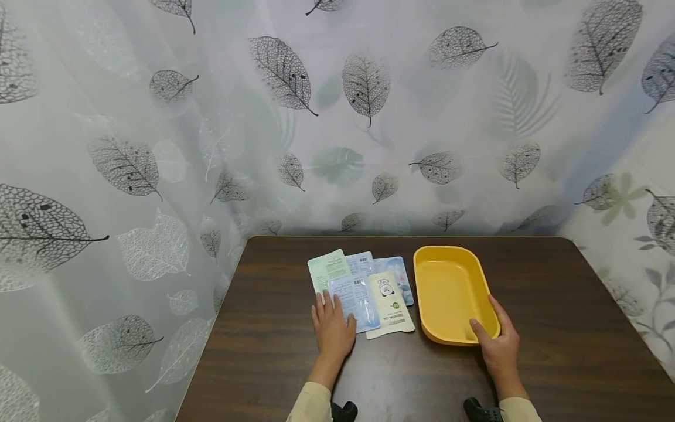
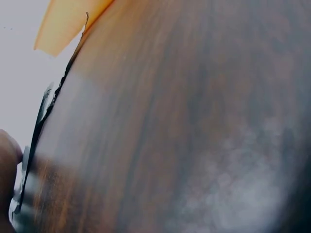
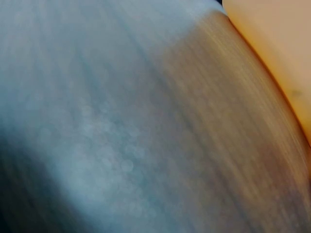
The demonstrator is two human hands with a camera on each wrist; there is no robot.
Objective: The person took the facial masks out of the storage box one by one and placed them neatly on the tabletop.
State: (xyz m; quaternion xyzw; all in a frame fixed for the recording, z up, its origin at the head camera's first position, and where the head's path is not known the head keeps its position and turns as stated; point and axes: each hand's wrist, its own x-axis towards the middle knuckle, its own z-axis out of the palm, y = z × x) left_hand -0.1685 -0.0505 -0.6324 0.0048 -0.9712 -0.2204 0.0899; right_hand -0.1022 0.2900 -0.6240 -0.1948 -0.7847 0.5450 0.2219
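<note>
In the head view, my left hand [image 1: 333, 331] rests at the lower left edge of a loose pile of flat packets, its fingers extended. Its fingertips touch a light blue packet [image 1: 354, 302] with a barcode, by the corner of a green packet [image 1: 328, 266]. A cream packet [image 1: 391, 299] with a panda drawing lies to the right. Two more blue packets, one patterned [image 1: 395, 272], are partly covered behind. My right hand [image 1: 501, 346] grips the near right corner of a yellow rectangular tray [image 1: 443, 334], thumb over the rim and fingers along the outer side.
A dark brown wooden table [image 1: 263, 351] bears everything. Behind it and at both sides hangs a pale curtain [image 1: 337, 146] printed with leaves. Each wrist wears a black device, such as the left one [image 1: 344, 411]. Both wrist views show mostly blurred tabletop.
</note>
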